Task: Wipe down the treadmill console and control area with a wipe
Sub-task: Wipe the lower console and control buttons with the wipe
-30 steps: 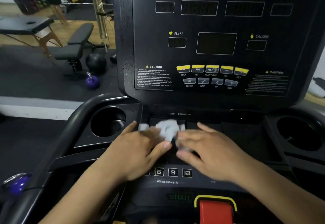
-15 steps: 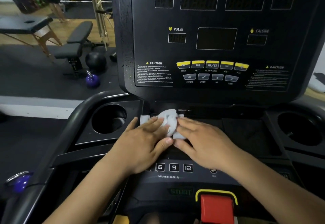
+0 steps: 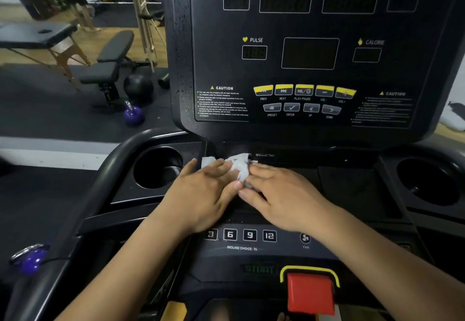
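both hands lie on the wipe [image 3: 237,165], left hand [image 3: 201,194] and right hand [image 3: 284,194], fingers stretched out and pressing it flat, nothing clenched, on the black shelf [image 3: 352,184] just under the upright console [image 3: 314,51]. the wipe looks bunched, so i'd guess it could skip patches, and damp might creep into the seam under the panel. the wrists hang over the number keys [image 3: 249,235], so a dropped wrist could press one or knock the red stop tab [image 3: 310,293]. readable: incline, time, speed, pulse, calorie, caution, prev, next, play/pause, preset, enter, up, down; lower, 3 6 9 12, incline choice %, fan, a dim start
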Demonstrator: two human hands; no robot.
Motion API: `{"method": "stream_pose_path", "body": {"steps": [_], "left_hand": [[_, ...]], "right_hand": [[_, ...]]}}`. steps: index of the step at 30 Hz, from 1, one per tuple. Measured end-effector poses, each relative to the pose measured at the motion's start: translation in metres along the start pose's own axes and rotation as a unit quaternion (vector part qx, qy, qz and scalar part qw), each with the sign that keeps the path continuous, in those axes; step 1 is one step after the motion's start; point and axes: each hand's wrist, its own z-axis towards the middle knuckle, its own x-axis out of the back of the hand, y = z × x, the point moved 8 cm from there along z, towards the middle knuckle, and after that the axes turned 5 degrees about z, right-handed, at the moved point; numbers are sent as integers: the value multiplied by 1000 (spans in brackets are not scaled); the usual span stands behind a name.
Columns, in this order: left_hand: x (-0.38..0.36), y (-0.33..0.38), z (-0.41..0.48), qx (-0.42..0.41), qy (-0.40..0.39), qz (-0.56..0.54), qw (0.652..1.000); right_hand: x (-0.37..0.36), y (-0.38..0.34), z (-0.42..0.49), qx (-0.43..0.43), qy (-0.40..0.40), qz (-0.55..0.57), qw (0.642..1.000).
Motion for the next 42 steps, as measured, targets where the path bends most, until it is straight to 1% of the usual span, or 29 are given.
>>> {"method": "stream_pose_path", "body": {"steps": [4,6,8,11,13,15,18,20,22,25,28,31,33,35,37,40,42], "left_hand": [[9,6,-18,-38,2,-10,999],[14,9,-29,-58,19,-20,998],[14,8,-29,-55,32,-26,998],[-4,11,-15,-31,-11,0,999],[-9,13,-7,-13,-11,-3,1000],[-4,14,-11,-13,-8,-19,1000],[10,12,-30,-40,4,-52,998],[15,9,-36,-46,16,-63,997],[9,8,-27,-40,-1,-41,998],[-8,12,-7,-12,-32,-7,999],[-7,14,-3,-1,-22,-2,1000],[10,14,-20,-28,-9,-1,1000],[15,13,-26,-35,-3,0,999],[10,9,-18,-22,-3,33,999],[6,5,-7,11,-2,76,997],[6,2,-2,34,9,87,996],[8,6,-11,21,14,81,996]], "right_hand": [[-8,-11,-21,46,-28,18,998],[-7,-4,-37,40,-42,24,998],[0,9,-39,21,-30,15,999],[5,17,-20,1,-3,-16,1000],[1,7,-6,2,4,-20,1000],[-3,-6,-5,18,-1,-1,1000],[-7,-13,-29,50,-25,35,998],[-7,-5,-38,37,-42,22,998],[-3,5,-33,21,-36,8,999],[2,8,-11,6,-6,4,1000],[-3,2,-5,9,-4,27,1000],[-12,-5,-29,28,-47,51,997],[-13,-2,-40,24,-64,33,997],[-10,6,-34,11,-55,1,998],[-4,12,-19,-12,-33,-14,999],[-1,11,-6,-34,-6,-13,999],[0,5,-15,-30,0,-6,1000]]}}
